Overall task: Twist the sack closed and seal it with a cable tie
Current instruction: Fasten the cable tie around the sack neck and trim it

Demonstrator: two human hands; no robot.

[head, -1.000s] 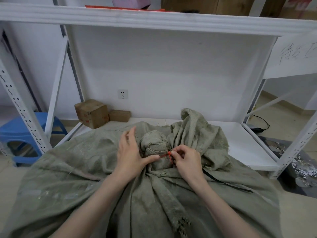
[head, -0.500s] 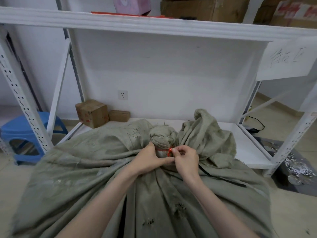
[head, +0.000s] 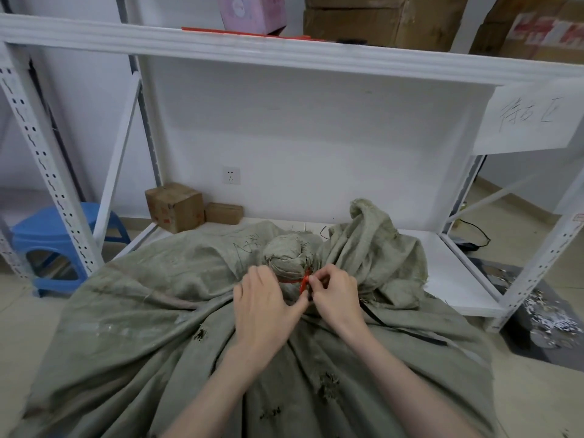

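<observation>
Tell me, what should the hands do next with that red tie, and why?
Probably pull the tie tighter with the right hand while the left hand steadies the sack. The tie already loops the twisted neck, and both hands' fingertips meet at it.

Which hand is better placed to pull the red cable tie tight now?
The right hand, probably: its fingertips already pinch the red cable tie beside the twisted neck. The left hand rests on the sack, steadying it.
</observation>
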